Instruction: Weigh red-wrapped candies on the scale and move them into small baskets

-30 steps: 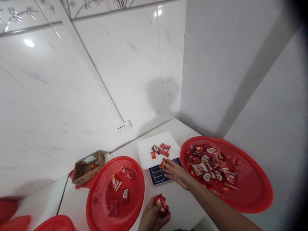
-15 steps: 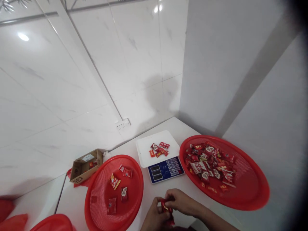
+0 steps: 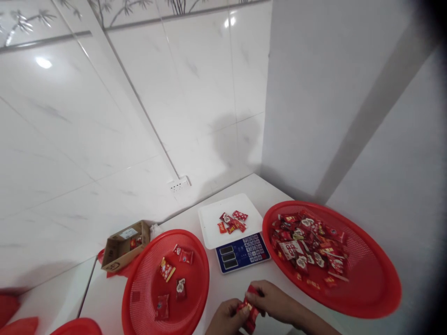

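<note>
Above a white tabletop, the left fingers and right fingers pinch red-wrapped packets between them.

Red packaging partly hidden by hands, count unclear. Lower-left red container cut by bottom edge.

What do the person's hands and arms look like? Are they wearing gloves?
No gloves: the left hand and right hand are bare. The right forearm shows no sleeve or watch. The left forearm is mostly out of view.
</note>
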A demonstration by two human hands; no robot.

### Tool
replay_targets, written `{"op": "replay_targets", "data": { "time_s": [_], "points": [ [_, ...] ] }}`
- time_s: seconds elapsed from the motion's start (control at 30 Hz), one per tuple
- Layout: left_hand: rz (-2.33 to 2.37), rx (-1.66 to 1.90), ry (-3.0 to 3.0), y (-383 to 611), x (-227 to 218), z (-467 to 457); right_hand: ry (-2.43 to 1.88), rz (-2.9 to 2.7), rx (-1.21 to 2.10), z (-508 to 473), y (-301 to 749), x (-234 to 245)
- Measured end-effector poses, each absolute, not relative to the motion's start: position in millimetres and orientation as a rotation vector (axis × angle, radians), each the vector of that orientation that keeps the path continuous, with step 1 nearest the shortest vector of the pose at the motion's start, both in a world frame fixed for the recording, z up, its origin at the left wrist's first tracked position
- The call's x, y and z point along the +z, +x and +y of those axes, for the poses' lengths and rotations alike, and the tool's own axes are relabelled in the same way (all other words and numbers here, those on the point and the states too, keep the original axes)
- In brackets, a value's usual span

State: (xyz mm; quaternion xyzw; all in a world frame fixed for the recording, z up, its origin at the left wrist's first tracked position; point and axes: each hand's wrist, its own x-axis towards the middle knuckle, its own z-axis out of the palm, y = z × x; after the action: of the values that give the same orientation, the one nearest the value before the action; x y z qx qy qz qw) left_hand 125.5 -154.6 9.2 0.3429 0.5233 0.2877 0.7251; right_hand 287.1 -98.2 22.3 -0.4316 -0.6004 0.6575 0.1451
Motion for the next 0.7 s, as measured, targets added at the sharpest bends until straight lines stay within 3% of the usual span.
{"op": "replay_targets", "data": {
  "time_s": [0.37, 0.7],
  "points": [
    [1.188, 0.654, 0.731, 132.0, 7.9, -149.0, -1.248, -1.644, 1.835, -97.5, 277.0, 16.1],
    [1.21, 0.75, 0.877, 126.0, 4.5, -150.2, -1.219, -1.549, 2.001, -102.7, 277.8, 12.5]
  ]
}}
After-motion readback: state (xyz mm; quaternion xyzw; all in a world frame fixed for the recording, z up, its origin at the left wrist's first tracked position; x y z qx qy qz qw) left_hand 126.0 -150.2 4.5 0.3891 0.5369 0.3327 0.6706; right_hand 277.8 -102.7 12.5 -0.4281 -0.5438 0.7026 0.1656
